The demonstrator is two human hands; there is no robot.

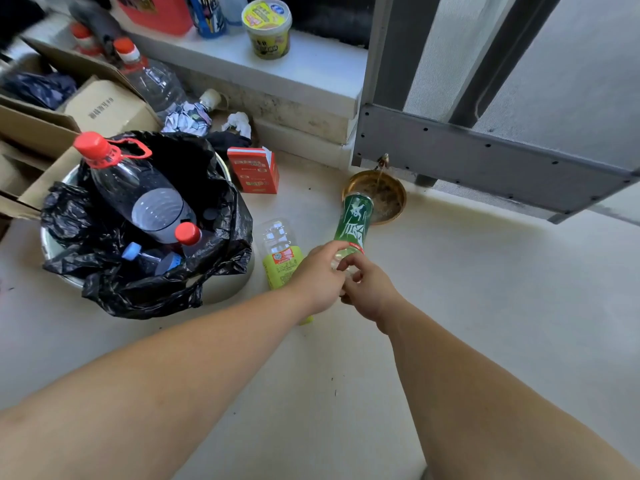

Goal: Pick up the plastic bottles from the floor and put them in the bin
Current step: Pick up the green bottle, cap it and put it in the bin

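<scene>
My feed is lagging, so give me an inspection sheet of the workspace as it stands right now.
Surface: pale floor, bare in the foreground.
Job's things: green-label bottle held over the brass floor drain; yellow-label bottle lying on the floor; bin with black liner holds several bottles.
Clutter: red carton, crumpled paper, cardboard boxes, more bottles by the wall.
Grippers: left hand and right hand, both on the green-label bottle's near end.
Cables: nothing seen.
Surroundings: white ledge with a noodle cup; grey screen door.
</scene>
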